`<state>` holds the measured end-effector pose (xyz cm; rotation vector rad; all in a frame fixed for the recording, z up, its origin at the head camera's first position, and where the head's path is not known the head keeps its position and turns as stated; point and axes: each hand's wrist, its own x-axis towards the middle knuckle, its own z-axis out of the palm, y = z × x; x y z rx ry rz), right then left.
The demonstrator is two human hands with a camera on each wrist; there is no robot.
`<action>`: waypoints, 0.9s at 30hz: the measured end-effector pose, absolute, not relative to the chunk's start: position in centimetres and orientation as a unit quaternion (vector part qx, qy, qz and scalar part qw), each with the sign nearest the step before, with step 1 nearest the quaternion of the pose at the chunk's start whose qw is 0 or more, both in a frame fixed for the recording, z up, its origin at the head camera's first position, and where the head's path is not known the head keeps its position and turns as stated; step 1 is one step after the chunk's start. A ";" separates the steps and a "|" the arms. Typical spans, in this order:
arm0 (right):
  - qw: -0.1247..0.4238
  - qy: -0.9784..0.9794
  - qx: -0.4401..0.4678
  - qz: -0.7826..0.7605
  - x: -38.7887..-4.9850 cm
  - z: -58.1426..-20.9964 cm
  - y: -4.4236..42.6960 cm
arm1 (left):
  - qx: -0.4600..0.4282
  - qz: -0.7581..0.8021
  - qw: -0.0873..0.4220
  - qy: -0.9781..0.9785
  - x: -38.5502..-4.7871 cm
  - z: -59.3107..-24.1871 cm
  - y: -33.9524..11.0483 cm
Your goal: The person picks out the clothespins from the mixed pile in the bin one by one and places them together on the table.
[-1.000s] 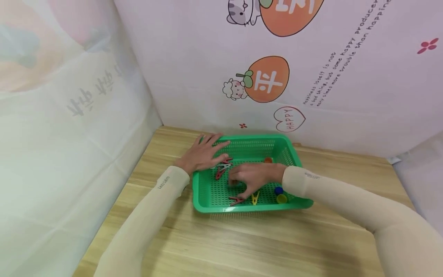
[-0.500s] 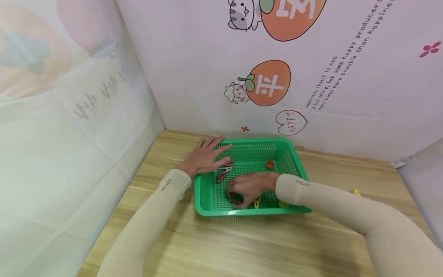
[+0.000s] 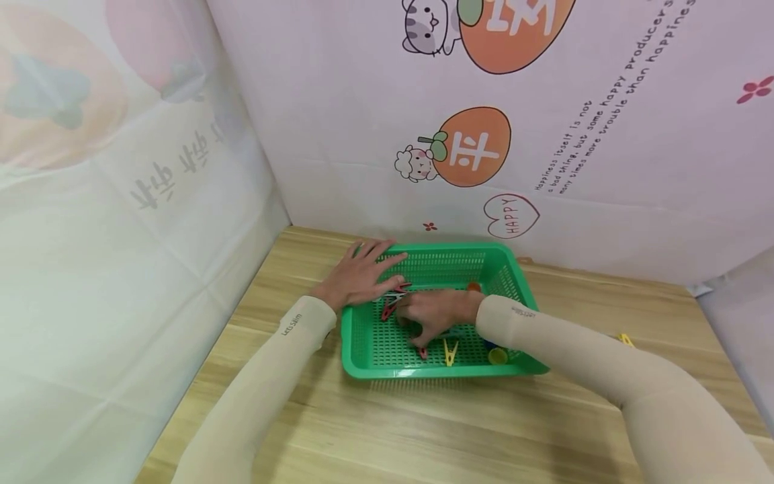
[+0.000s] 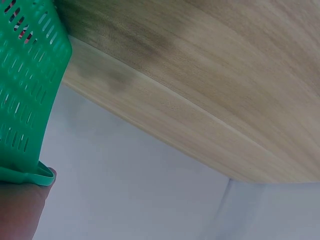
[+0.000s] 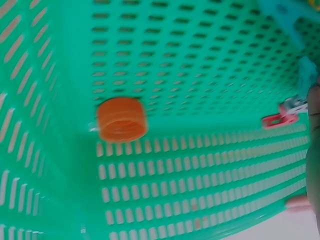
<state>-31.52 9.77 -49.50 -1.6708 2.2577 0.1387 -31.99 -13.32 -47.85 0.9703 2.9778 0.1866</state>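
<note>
A green plastic basket (image 3: pixel 417 373) stands on the wooden table. My left hand (image 3: pixel 357 277) rests on its back left corner, fingers spread over the rim and thumb inside. In the left wrist view, skin (image 4: pixel 22 207) shows at the basket's lip. My right hand (image 3: pixel 432 312) reaches down into the basket with bent fingers; the fingertips are hidden from above. A red clothespin (image 3: pixel 422 352) shows just below its thumb. Beside it lies a yellow clothespin (image 3: pixel 450 352). The right wrist view shows a blue clothespin (image 5: pixel 306 77) at the hand's edge; a firm hold cannot be made out.
Near the left thumb lie a red clothespin (image 3: pixel 388 310) and a pale grey one (image 3: pixel 396 296). An orange bottle cap (image 5: pixel 121 120) sits by the far right wall, a yellow cap (image 3: pixel 498 355) at the front right. Outside, another yellow clothespin (image 3: pixel 626 340) lies on the table.
The right hand went down toward the front red clothespin, then back up a little. That clothespin now shows only a small part below the thumb. The left hand stays on the rim.
</note>
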 end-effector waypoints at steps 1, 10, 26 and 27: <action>0.167 0.795 -0.582 0.045 -31.9 -49.5 10.0 | 0.309 0.060 0.002 0.949 -32.0 -47.9 -13.3; 0.173 0.795 -0.581 -0.005 -33.1 -49.3 11.8 | 0.307 0.069 0.006 0.949 -32.0 -47.9 -13.3; 0.230 0.796 -0.556 0.058 -32.4 -48.3 12.1 | 0.305 0.069 0.006 0.950 -32.1 -48.0 -13.2; 0.229 0.795 -0.558 0.064 -32.4 -48.3 12.1 | 0.304 0.068 0.006 0.950 -32.1 -48.1 -13.3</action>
